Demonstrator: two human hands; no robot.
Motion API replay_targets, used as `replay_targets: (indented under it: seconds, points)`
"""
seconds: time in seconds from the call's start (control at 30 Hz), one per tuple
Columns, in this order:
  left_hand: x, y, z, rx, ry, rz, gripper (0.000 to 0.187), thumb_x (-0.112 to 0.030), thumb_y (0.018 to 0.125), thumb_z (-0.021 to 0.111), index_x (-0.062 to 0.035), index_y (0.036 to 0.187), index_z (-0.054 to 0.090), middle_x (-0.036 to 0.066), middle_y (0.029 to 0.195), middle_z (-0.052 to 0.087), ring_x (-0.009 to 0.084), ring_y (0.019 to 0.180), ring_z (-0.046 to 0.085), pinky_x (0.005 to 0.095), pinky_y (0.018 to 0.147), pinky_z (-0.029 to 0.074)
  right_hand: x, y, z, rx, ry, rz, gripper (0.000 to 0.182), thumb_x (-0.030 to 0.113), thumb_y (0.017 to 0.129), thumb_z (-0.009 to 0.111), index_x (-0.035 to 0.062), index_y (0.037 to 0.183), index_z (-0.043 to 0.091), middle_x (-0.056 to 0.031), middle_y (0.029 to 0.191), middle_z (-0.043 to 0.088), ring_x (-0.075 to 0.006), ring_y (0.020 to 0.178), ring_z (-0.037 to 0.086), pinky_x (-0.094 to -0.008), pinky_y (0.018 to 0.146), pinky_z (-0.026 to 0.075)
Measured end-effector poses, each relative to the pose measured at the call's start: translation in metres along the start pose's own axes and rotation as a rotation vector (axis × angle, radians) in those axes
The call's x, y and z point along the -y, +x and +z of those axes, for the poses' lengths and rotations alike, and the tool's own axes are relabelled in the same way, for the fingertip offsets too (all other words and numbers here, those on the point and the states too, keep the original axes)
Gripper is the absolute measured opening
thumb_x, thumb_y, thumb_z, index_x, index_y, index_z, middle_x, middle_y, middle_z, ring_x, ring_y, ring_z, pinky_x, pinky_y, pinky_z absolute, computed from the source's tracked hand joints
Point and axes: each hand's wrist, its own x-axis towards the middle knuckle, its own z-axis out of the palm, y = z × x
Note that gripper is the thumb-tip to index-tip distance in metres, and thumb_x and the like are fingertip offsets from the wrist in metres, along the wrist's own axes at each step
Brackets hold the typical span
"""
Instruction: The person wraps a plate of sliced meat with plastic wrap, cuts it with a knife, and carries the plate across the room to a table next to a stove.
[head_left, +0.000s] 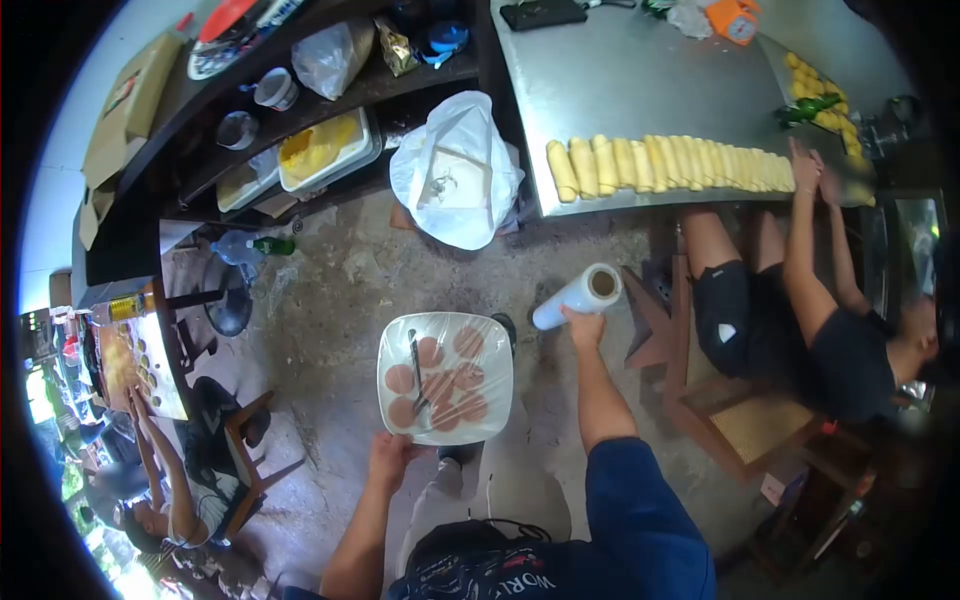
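My left hand [392, 458] is closed on the near edge of a white, rounded-square plate [505, 350]. Clear film is stretched over the plate, with some shine and wrinkles. Under it lie several round pink slices [400, 378] and a dark, thin utensil [414, 348], whose kind I cannot make out. Out to the right, my right hand [584, 326] grips a roll of plastic wrap [565, 300], tilted with its open cardboard core facing up. The roll and the plate are apart, both held above the concrete floor.
A metal table [640, 85] bears a row of dough rolls [670, 163]; a person sits working there on a wooden chair [740, 410]. A plastic-lined container [457, 175] stands ahead. Shelves with a yellow-filled tub [320, 150] are at left, near another seated person [190, 490].
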Motion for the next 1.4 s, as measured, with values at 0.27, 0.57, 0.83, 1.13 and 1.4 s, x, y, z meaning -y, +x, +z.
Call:
replay_targets:
  seconds: [0.27,0.57,0.83,1.13,1.4]
  points:
    - [-0.007,0.033,0.013,-0.032,-0.106,0.010,0.028,-0.004,0.101,0.049,0.0098,0.119,0.065,0.020,0.115,0.073,0.0315,0.101,0.075,0.0505,0.090,0.064,-0.037,0.143,0.127,0.044,-0.034,-0.017,0.084,0.026,0.070,0.095,-0.0032,0.138,0.056,-0.0208,0.137,0.065,-0.0340,0.126,0.063,-0.0406,0.108,0.049]
    - [-0.004,0.035,0.015,-0.133,-0.221,-0.061,0.026,-0.007,0.102,0.050,0.0070,0.117,0.066,0.017,0.110,0.073,0.0316,0.098,0.075,0.0491,0.090,0.064,0.000,0.185,0.152,0.253,-0.499,-0.010,0.076,0.037,0.091,0.076,0.0004,0.151,0.048,-0.0201,0.155,0.052,-0.0345,0.145,0.047,-0.0407,0.123,0.034]
    - [-0.025,0.034,0.018,-0.111,-0.192,-0.008,0.026,-0.006,0.102,0.050,0.0073,0.116,0.066,0.016,0.110,0.073,0.0315,0.098,0.075,0.0494,0.090,0.064,0.005,0.218,0.137,0.220,-0.582,-0.261,0.078,0.048,0.089,0.076,0.0098,0.152,0.050,-0.0154,0.157,0.050,-0.0338,0.148,0.041,-0.0421,0.125,0.030]
    - [-0.029,0.029,0.003,-0.120,-0.177,0.039,0.031,-0.003,0.100,0.043,0.0127,0.114,0.066,0.023,0.112,0.073,0.0358,0.103,0.075,0.0525,0.093,0.063,0.049,0.203,0.106,0.170,-0.494,-0.514,0.064,0.043,0.097,0.066,0.0077,0.148,0.054,-0.0163,0.152,0.055,-0.0332,0.142,0.048,-0.0421,0.119,0.037]
    - [-0.055,0.016,0.007,-0.043,-0.167,0.084,0.035,-0.009,0.099,0.048,0.0102,0.122,0.066,0.020,0.116,0.074,0.0338,0.103,0.075,0.0501,0.093,0.063,-0.001,0.124,0.052,0.148,-0.499,-0.525,0.039,0.026,0.087,0.075,0.0047,0.118,0.063,-0.0207,0.112,0.070,-0.0393,0.103,0.066,-0.0486,0.090,0.053]
